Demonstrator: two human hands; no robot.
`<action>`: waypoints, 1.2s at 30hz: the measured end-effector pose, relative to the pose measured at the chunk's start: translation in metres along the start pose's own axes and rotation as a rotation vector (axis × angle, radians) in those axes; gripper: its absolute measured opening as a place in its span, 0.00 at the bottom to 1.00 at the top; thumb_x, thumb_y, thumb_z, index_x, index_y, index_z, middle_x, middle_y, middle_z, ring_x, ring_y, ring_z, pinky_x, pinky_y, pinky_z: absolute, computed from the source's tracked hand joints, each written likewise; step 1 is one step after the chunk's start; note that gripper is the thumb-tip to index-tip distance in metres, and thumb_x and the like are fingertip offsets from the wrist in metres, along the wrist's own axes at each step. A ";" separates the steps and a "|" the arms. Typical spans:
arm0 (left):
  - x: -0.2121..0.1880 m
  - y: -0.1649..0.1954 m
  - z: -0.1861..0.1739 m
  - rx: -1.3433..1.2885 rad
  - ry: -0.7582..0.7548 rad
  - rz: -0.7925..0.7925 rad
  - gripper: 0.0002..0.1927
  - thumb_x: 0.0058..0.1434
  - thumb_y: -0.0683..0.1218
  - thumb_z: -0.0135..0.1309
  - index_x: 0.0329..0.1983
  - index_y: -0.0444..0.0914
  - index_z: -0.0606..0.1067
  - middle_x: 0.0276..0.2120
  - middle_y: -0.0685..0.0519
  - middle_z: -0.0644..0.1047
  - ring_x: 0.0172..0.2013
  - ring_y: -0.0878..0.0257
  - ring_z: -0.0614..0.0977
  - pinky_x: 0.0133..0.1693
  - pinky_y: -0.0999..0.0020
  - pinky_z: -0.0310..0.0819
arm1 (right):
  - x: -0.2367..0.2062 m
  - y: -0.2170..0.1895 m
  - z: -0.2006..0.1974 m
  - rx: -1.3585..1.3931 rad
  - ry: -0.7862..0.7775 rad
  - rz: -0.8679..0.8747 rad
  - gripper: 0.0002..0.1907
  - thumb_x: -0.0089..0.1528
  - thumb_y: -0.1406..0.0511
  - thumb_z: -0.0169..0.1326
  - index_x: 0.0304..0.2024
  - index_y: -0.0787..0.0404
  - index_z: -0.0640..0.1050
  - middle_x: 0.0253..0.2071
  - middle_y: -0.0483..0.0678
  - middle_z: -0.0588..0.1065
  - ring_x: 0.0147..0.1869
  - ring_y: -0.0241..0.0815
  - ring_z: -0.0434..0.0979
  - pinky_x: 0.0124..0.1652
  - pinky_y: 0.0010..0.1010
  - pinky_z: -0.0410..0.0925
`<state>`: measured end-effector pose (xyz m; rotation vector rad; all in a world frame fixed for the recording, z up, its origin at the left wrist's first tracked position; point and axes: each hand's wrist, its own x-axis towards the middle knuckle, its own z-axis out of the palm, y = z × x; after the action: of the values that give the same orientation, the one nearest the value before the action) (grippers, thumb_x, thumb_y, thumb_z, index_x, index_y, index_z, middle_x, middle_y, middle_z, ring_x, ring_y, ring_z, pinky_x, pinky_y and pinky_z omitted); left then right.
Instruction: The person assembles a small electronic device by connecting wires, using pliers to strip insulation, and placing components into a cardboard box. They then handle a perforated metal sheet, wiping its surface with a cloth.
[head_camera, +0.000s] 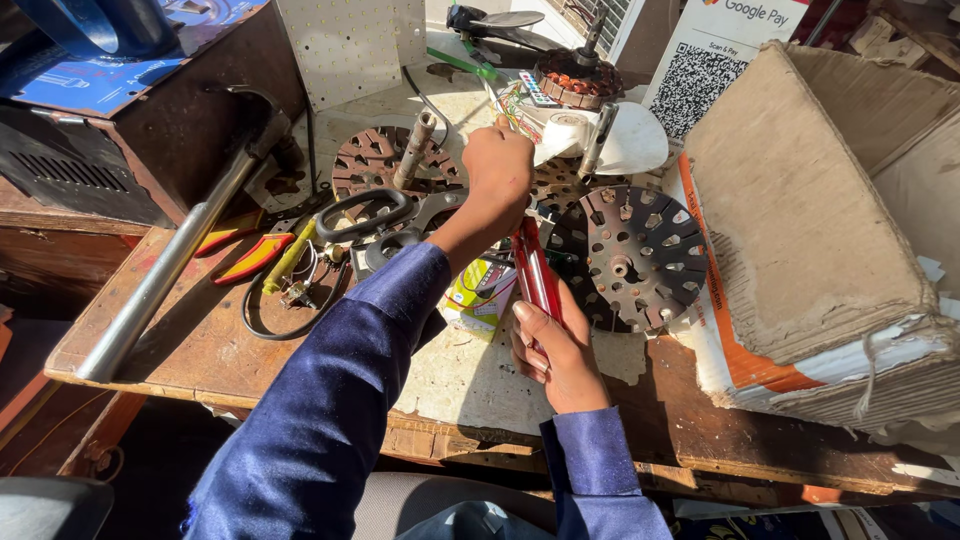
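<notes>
red-handled pliers (535, 272) sit clenched in the right hand (556, 345), the fingers wrapped round the grips and the tool pointing toward twelve o'clock, its nose hidden behind the left hand (497, 168). the left hand is curled shut, reaching out at twelve o'clock to a bunch of thin coloured wires (512, 105) (whether it actually pinches them cannot be told, since the fingertips are turned away). both arms wear dark blue sleeves (330, 400).

at two o'clock from the right hand lies a round metal plate with slots and holes (630, 255), dark and worn, flat on the bench (200, 340). a second slotted disc (375, 160) lies at eleven o'clock with a short steel shaft (415, 148) standing tilted on it. beyond the wires, at twelve o'clock, stands a copper-wound motor core (577, 78) next to a white housing (625, 140).

at nine o'clock of the left hand rest black-handled scissors (375, 215), a yellow-handled screwdriver (288, 258) and another pair of red and yellow handles (245, 255), with a loop of black cable (280, 325) just beside them. a long steel pipe (170, 265) runs slantwise from eleven to seven o'clock across the wooden bench edge. at three o'clock a torn cardboard box (800, 210) sits tied with string atop a stack of white sheets.
</notes>
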<state>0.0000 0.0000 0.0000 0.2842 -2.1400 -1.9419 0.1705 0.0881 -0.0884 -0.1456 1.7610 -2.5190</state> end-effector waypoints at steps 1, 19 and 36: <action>0.009 0.009 0.012 0.010 -0.005 -0.003 0.25 0.71 0.54 0.40 0.36 0.26 0.76 0.29 0.36 0.80 0.28 0.48 0.83 0.32 0.54 0.74 | 0.008 -0.010 -0.008 0.004 0.014 0.008 0.37 0.61 0.60 0.56 0.71 0.58 0.63 0.24 0.38 0.62 0.18 0.24 0.56 0.16 0.19 0.53; 0.289 -0.006 0.110 0.032 0.020 0.114 0.21 0.67 0.49 0.44 0.34 0.24 0.77 0.29 0.33 0.80 0.29 0.45 0.84 0.34 0.53 0.75 | 0.319 0.021 -0.069 0.056 0.014 0.024 0.24 0.64 0.58 0.56 0.58 0.63 0.69 0.24 0.38 0.62 0.17 0.22 0.55 0.15 0.17 0.52; 0.353 -0.085 0.037 -0.020 -0.034 0.015 0.23 0.69 0.52 0.42 0.38 0.26 0.76 0.31 0.38 0.81 0.28 0.52 0.83 0.30 0.54 0.75 | 0.371 0.137 -0.009 0.174 0.024 0.022 0.20 0.63 0.60 0.57 0.53 0.61 0.69 0.24 0.38 0.63 0.17 0.23 0.55 0.15 0.17 0.51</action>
<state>-0.3486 -0.0786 -0.0723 0.2327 -2.1365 -1.9722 -0.1990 0.0098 -0.2051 -0.0859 1.5327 -2.6525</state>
